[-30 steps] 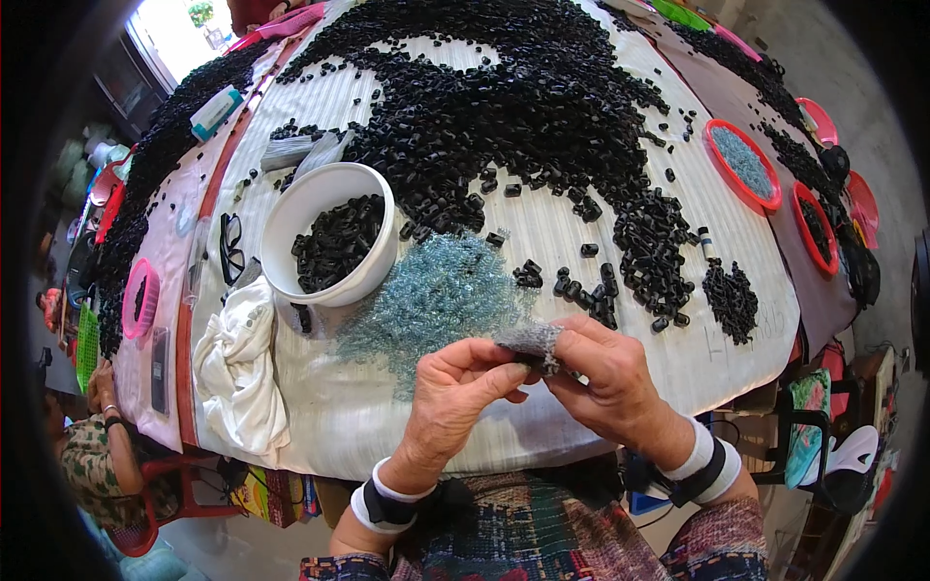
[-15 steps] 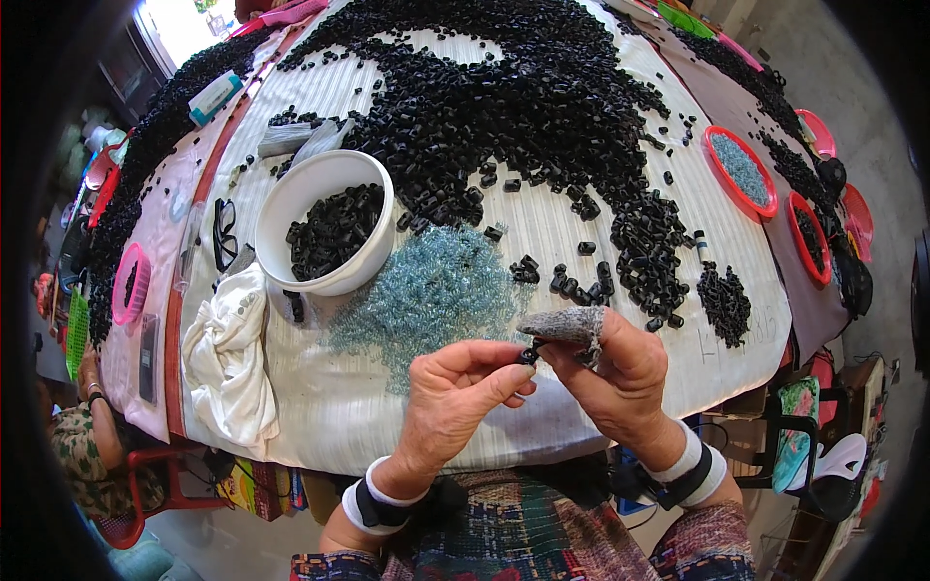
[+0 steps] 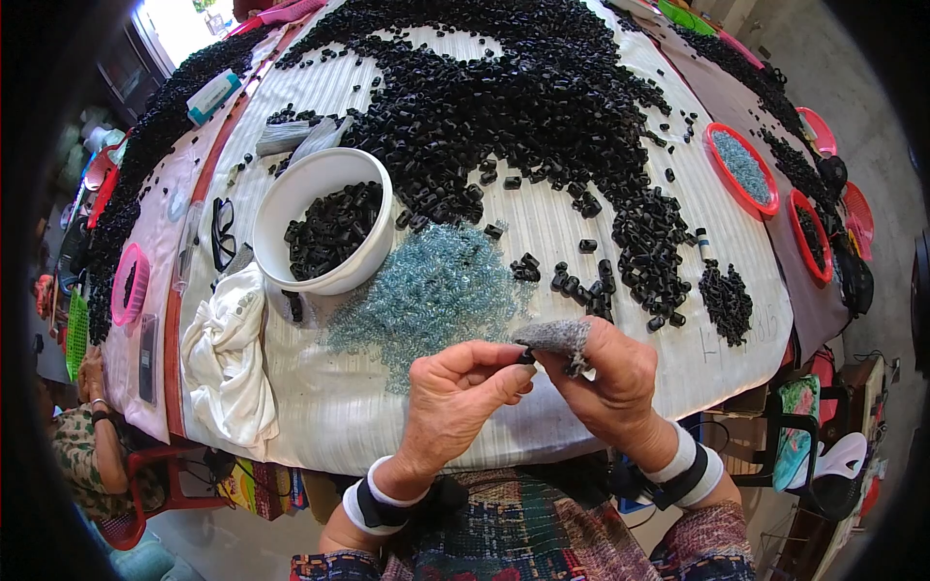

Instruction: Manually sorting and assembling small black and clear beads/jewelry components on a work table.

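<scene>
Just over the near part of the cloth, my two hands meet at the fingertips. My left hand [image 3: 450, 397] is closed, thumb and index finger pinching a small black plastic part [image 3: 527, 356]. From the other side my right hand [image 3: 612, 382] is closed on the same part, its index finger, in a grey knit finger cover [image 3: 557, 336], lying across the top. Most of the part is hidden by the fingers. Beyond my hands is a heap of small clear bluish springs [image 3: 426, 290]. Left of it stands a white bowl [image 3: 269, 237] partly filled with black parts.
A large heap of black plastic parts [image 3: 504, 97] spreads over the far table. Smaller black pieces [image 3: 725, 302] lie at right, near a red basket of springs [image 3: 710, 155]. At left are glasses [image 3: 224, 234] and a white cloth [image 3: 228, 358]. A co-worker's arm [image 3: 105, 445] shows far left.
My right hand has shifted slightly left and down, and its covered index finger now bends over the black part. My left hand has hardly moved.
</scene>
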Available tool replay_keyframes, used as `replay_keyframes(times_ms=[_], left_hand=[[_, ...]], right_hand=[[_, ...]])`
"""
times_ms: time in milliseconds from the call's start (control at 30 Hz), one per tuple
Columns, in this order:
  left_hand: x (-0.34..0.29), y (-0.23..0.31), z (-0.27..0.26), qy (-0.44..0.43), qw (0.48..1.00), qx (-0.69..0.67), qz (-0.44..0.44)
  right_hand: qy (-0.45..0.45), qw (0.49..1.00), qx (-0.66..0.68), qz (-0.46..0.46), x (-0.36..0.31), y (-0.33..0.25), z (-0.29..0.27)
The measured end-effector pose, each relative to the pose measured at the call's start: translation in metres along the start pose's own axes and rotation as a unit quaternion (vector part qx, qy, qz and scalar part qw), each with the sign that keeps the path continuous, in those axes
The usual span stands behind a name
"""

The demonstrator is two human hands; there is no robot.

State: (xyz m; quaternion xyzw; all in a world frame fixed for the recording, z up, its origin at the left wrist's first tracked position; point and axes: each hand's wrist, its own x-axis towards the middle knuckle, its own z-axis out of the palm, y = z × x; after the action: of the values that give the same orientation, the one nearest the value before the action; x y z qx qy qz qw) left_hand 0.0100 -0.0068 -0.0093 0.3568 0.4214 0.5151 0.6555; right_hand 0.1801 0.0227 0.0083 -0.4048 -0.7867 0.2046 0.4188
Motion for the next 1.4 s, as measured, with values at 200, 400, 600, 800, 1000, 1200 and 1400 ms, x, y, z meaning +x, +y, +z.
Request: replay_keyframes(times_ms=[200,400,600,800,1000,1200,1400], left_hand=[[0.002,-0.006,0.001,0.008,1.0,0.001,0.003],[0.003,-0.014,-0.002,-0.014,1.0,-0.01,-0.016],[0.004,-0.01,0.002,0.003,0.998,-0.01,-0.056],[0.008,-0.011,-0.001,0.009,0.995,-0.07,-0.069],[0.008,-0.01,0.001,0.008,0.994,-0.093,-0.05],[0.008,-0.012,-0.002,-0.004,0.994,-0.1,-0.053],[0.006,-0.007,-0.004,-0.008,0.994,-0.07,-0.081]], right_hand=[[0.01,0.999,0.045,0.0,-0.001,0.002,0.006],[0.005,0.999,0.001,-0.039,-0.006,0.004,0.006],[-0.021,0.999,-0.006,-0.024,-0.007,0.003,0.004],[-0.04,0.997,0.062,-0.014,-0.005,0.004,0.003],[-0.065,0.996,-0.002,-0.065,0.001,0.003,0.006],[-0.045,0.992,-0.058,-0.1,-0.004,0.005,0.012],[-0.039,0.989,-0.079,-0.119,-0.004,0.008,0.012]])
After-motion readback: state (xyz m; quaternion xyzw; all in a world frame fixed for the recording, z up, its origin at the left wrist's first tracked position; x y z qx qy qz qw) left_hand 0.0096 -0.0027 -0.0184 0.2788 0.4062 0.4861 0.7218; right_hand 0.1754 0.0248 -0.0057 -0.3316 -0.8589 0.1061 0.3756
